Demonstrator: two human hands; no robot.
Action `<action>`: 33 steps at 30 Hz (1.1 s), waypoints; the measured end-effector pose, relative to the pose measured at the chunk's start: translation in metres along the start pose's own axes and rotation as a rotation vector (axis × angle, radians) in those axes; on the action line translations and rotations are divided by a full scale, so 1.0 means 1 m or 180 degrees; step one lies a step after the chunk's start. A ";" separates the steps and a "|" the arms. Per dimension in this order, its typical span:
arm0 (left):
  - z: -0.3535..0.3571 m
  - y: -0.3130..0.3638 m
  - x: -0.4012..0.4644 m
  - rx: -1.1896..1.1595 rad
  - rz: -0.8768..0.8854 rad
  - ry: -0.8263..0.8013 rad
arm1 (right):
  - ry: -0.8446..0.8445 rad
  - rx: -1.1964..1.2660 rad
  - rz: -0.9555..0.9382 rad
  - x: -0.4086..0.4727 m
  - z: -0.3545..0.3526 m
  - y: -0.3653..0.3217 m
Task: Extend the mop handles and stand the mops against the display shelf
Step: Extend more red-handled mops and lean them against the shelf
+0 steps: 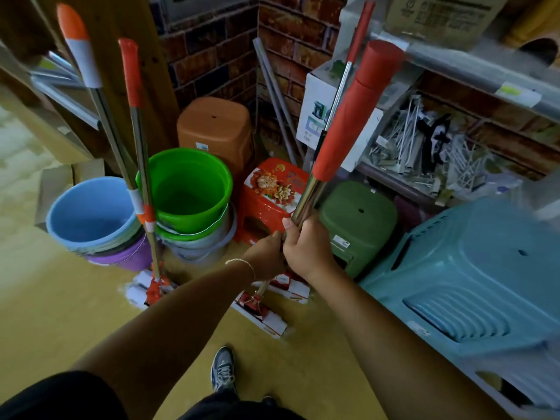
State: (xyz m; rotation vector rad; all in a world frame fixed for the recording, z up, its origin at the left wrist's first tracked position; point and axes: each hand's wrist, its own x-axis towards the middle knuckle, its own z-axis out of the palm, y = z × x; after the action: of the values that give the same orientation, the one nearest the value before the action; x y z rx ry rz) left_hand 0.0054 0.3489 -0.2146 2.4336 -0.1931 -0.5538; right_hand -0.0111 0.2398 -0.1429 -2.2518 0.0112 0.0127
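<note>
Both forearms are left bare. A thin, light-coloured bracelet (242,263) is worn on the wrist of the left hand (266,256); the right hand (306,247) is bare. Dark short sleeves (60,395) and dark trousers (230,407) are seen at the lower edge. A grey-and-white laced sneaker (223,369) is worn.

Bare yellow floor (60,313) lies open from seven to nine o'clock. At eleven, two leaning steel mop poles (142,165) cross in front of the stacked blue plastic bucket (88,213) and green plastic bucket (188,183). At twelve, an orange stool (216,125) and a red flowered stool (269,189) fill the corner. A pale blue plastic crate (472,268) blocks three o'clock.
</note>
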 end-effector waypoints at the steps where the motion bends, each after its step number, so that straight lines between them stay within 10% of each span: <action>1: 0.000 0.005 -0.006 0.0073 0.0055 0.0028 | -0.0007 0.0037 -0.0062 -0.008 -0.006 -0.003; 13: -0.059 0.036 -0.125 -0.0288 0.0177 0.0297 | -0.0530 -0.0038 -0.1120 -0.059 -0.041 -0.088; 33: -0.130 -0.141 -0.399 -0.2526 -0.0141 0.1007 | -0.1736 -0.0006 -0.2413 -0.223 0.137 -0.311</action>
State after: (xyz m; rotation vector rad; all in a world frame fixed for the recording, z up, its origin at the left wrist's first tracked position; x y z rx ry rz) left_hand -0.2973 0.6384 -0.0708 1.7124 0.1868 -0.1921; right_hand -0.2310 0.5430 0.0154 -2.0538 -1.1176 0.2153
